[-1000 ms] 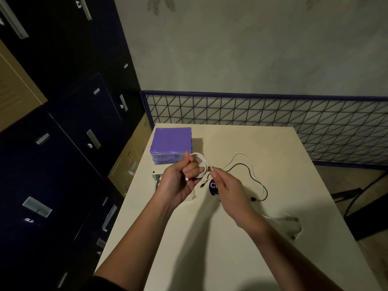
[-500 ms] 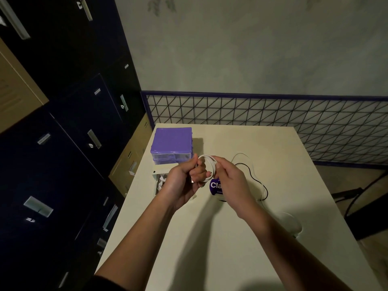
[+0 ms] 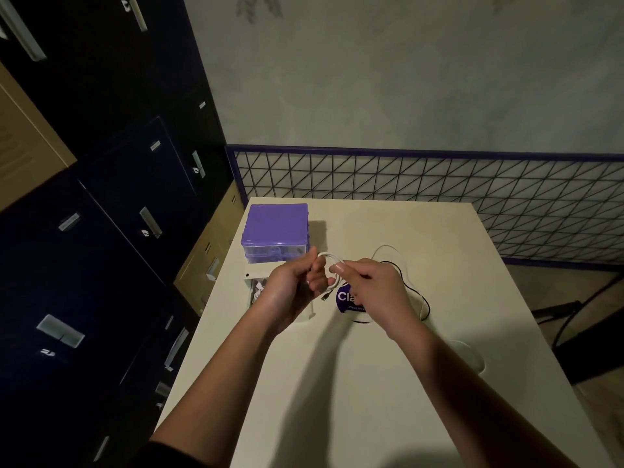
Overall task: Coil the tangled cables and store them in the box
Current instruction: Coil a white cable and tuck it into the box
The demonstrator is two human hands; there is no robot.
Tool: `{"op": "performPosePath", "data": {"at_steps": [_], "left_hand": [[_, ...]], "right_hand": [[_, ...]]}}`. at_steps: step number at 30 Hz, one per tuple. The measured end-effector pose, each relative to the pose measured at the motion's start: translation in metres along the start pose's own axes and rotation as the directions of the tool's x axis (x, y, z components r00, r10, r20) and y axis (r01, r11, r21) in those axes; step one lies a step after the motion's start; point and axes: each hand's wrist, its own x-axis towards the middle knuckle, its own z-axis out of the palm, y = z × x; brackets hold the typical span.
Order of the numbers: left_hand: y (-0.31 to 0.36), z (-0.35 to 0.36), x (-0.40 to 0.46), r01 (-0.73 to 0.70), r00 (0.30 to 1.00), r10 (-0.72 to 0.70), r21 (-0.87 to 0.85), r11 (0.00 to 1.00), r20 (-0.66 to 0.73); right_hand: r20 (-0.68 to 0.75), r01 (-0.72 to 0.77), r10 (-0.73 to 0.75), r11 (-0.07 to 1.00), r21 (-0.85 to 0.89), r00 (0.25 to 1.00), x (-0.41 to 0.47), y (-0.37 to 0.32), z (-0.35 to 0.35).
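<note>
Purple-lidded box (image 3: 275,224) — white cable (image 3: 329,256), black cable (image 3: 426,304)

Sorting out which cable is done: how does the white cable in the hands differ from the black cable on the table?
The white cable is wound into a small loop; the black cable sprawls loose. The white cable is held up by the left hand and right hand; the black cable lies untouched on the table. Both are thin, and neither is boxed yet.

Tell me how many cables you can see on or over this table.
3, maybe more hidden: a white cable coiled between the left hand and right hand; a black cable and a loose white cable on the table.
</note>
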Motion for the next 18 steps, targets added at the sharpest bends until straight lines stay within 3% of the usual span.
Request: {"op": "performPosePath", "data": {"at_steps": [2,5,8,10,14,18], "left_hand": [[0.001,0.000,0.000,-0.020,0.997,0.034,0.211,0.977,-0.064],[0.005,-0.002,0.001,-0.012,0.992,0.073,0.510,0.860,-0.099],[0.009,-0.002,0.004,0.070,0.988,0.035,0.637,0.768,-0.150],[0.013,-0.007,0.005,0.126,0.984,-0.031,0.572,0.811,-0.173],[0.019,-0.018,0.002,0.145,0.988,-0.153,0.272,0.951,0.010],[0.020,-0.016,0.002,0.181,0.982,-0.187,0.146,0.973,0.030]], "right_hand": [[0.048,-0.062,0.058,0.996,0.067,0.997,0.000,-0.002,-0.004],[0.032,-0.065,0.063,0.996,0.063,0.998,0.001,-0.003,-0.006],[-0.049,-0.056,0.058,0.998,0.036,0.997,0.002,-0.002,-0.007],[-0.085,-0.068,0.070,0.997,0.028,0.994,0.003,-0.002,-0.009],[-0.105,-0.106,0.108,0.994,0.024,0.989,0.004,-0.004,-0.012],[-0.096,-0.128,0.131,0.991,0.034,0.987,0.005,-0.008,-0.006]]}}
